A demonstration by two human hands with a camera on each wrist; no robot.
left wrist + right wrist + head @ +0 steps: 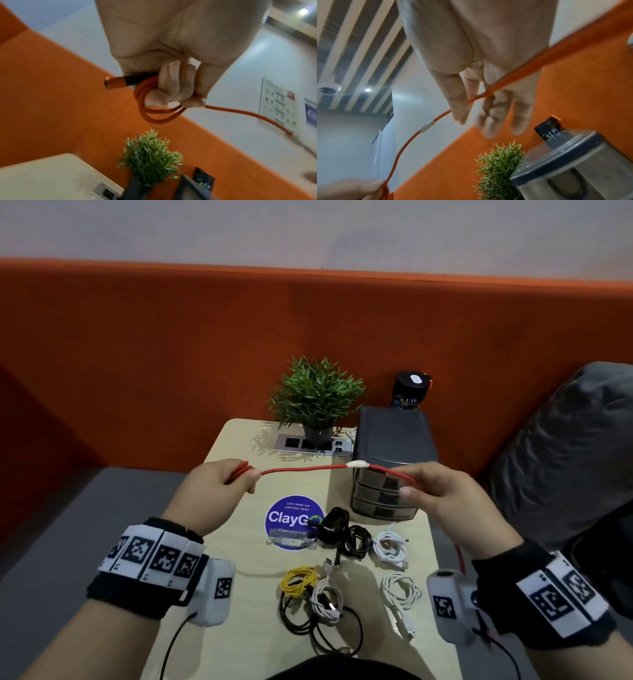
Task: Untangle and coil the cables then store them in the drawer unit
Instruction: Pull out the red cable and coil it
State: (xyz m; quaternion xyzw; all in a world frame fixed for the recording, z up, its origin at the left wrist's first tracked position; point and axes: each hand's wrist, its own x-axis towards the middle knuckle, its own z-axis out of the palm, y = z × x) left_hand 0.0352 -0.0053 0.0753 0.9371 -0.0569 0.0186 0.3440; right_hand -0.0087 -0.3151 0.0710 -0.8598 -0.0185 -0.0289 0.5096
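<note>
A red cable [308, 469] is stretched in the air between my two hands, above the table. My left hand [236, 474] grips a small coil of it [159, 115], and the cable's metal plug [118, 81] sticks out of the fist. My right hand [411, 481] holds the straight run lightly between the thumb [453, 97] and nearly straight fingers. A white tie [358, 464] sits on the cable close to the right hand. The grey drawer unit [394, 436] stands at the back right of the table with its drawers closed.
Several coiled cables lie on the beige table [239, 525]: black [337, 525], white [390, 549], another white [400, 594], yellow [299, 577]. A potted plant [317, 395], a socket panel [308, 445] and a black can [411, 392] stand at the back. A grey cushion [565, 457] lies to the right.
</note>
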